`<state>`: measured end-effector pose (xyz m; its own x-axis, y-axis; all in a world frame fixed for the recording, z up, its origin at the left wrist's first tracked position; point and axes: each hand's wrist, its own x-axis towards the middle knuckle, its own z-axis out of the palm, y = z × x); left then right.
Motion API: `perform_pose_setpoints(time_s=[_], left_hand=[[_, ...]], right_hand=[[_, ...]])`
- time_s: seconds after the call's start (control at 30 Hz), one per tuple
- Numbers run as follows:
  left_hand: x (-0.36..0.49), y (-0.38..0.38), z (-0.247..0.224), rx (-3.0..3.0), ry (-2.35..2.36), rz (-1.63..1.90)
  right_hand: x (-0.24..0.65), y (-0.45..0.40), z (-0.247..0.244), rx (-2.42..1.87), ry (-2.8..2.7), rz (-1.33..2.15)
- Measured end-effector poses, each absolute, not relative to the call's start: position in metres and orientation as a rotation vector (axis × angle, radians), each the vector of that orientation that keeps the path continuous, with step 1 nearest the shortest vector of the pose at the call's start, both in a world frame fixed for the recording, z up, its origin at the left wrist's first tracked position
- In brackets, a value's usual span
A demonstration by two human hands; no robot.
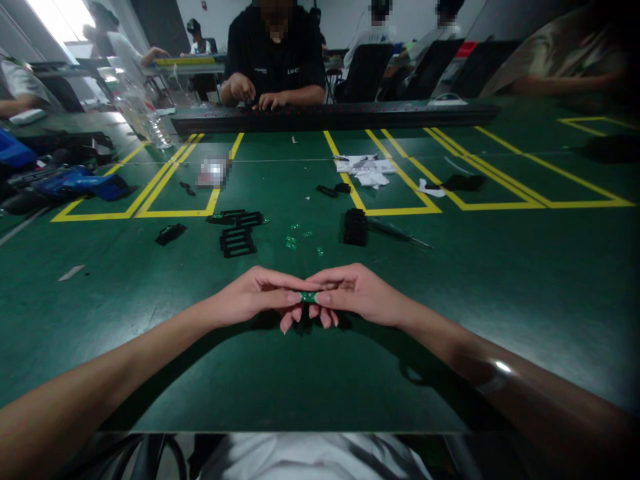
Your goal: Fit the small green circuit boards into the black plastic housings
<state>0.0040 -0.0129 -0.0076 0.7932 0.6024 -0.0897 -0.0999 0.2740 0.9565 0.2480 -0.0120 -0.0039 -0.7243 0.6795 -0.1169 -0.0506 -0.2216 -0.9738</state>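
Between both thumbs and fingers I hold a small green circuit board (309,297), above the near part of the green table. My left hand (263,293) pinches its left end, and my right hand (353,292) pinches its right end. The fingers hide its edges and whatever is beneath it. Just beyond my hands lie several small green boards (291,243). To their left are black slotted plastic frames (238,241), and to their right a stack of black plastic parts (355,227). A screwdriver (397,233) lies beside that stack.
Yellow tape lines (175,215) mark the table. A long black bar (330,119) crosses its far side, with a person (275,60) working behind it. White crumpled paper (367,170), a clear plastic bottle (159,130) and blue tools (95,185) lie or stand farther out.
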Motion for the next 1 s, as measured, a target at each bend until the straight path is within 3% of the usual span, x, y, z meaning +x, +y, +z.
perform_pose_setpoints(time_s=[1.0], left_hand=[[0.0035, -0.0122, -0.0072, 1.198, 0.497, 0.457]], right_hand=[[0.2493, -0.0124, -0.0026, -0.817, -1.599, 2.008]])
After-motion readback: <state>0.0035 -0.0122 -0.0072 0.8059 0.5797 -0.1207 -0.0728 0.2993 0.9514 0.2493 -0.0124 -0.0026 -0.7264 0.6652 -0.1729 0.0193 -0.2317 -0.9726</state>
